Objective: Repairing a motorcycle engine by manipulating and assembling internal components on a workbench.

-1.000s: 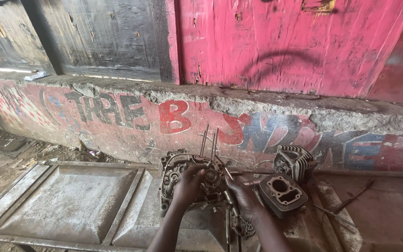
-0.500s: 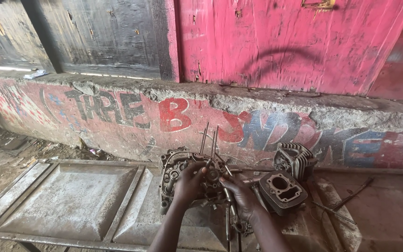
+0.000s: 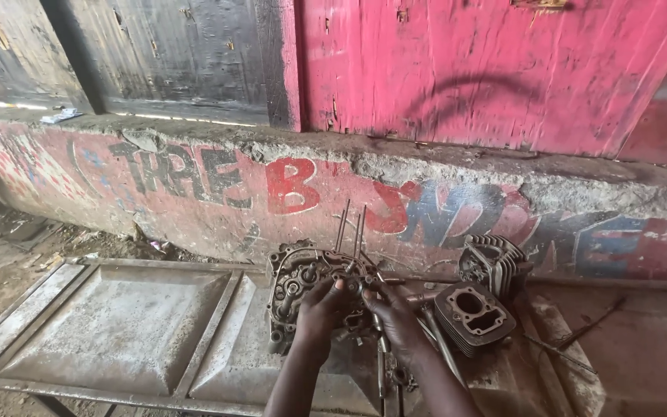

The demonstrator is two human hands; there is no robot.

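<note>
Both hands — left hand (image 3: 319, 307), right hand (image 3: 395, 320) — are pressing curled fingers onto the engine crankcase (image 3: 302, 289); steadying the case squarely below its 3 studs (image 3: 353, 228) seems wise.

Only the person's two forearms and hands show, rising from the bottom edge below the crankcase (image 3: 310, 289). The left hand (image 3: 319, 310) and right hand (image 3: 397, 320) are bare: no gloves, rings, watch or bands can be made out. Both forearms are bare too, with no sleeve or cuff in sight up to the point where they leave view; they look slim, and the fingers look smudged with grime.
</note>
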